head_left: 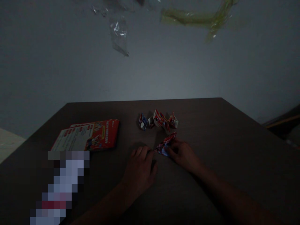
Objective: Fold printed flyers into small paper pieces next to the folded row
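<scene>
A small piece of folded paper (164, 147), printed in red and blue, stands tilted just above the tabletop. My right hand (185, 154) pinches it on its right side between thumb and fingers. Close by on the left, my left hand (140, 164) rests on the table with bent fingers and the thumb apart. Its index fingertip is at the paper's left corner; whether it touches is too dark to tell. Beyond the hands sit several folded paper pieces, among them a blue and white one (142, 122) and a red one (157, 118).
A stack of red and white printed sheets (103, 134) lies left on the dark wooden table (199, 115). Below it is a pixelated, blurred-out strip (63, 187). A grey wall (150, 72) with yellowish tape (187, 17) and clear tape (119, 34) rises behind the table.
</scene>
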A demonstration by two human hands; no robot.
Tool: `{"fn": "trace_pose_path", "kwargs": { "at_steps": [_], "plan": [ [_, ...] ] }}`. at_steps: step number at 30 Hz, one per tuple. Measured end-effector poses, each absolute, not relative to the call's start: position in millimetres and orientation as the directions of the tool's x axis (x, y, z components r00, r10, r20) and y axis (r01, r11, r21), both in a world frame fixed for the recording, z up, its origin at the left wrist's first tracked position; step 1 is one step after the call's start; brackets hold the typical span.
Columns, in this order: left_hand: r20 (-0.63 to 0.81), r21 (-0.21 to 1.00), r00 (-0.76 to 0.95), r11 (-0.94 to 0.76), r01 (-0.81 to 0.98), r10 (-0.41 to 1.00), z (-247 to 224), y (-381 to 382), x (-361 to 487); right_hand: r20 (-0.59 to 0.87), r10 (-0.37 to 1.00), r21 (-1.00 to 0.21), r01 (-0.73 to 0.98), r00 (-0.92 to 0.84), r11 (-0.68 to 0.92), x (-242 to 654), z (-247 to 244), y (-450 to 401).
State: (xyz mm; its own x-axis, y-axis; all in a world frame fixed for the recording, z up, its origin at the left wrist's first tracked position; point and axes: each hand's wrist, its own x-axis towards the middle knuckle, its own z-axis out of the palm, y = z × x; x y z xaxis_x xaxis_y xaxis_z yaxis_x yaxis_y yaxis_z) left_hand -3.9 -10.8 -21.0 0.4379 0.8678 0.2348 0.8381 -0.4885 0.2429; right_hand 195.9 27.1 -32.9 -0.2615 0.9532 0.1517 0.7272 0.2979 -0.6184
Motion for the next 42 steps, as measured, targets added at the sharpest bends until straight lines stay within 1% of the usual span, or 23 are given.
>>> {"fn": "trace_pose_path", "kwargs": {
  "at_steps": [11,20,42],
  "plan": [
    [0.231,0.243,0.452,-0.501,0.831,0.862,-18.6,-10.8,-3.2,0.117,0.962,-0.593,0.76,-0.246,0.266,195.4,-30.7,26.9],
    [0.23,0.231,0.461,-0.509,0.829,0.857,-20.3,-8.9,-4.7,0.127,0.961,-0.594,0.756,-0.247,0.273,194.3,-29.7,26.3],
    [0.214,0.256,0.453,-0.498,0.829,0.865,-16.7,-12.0,-4.6,0.116,0.958,-0.6,0.75,-0.263,0.279,192.6,-24.3,24.4]
  ]
}}
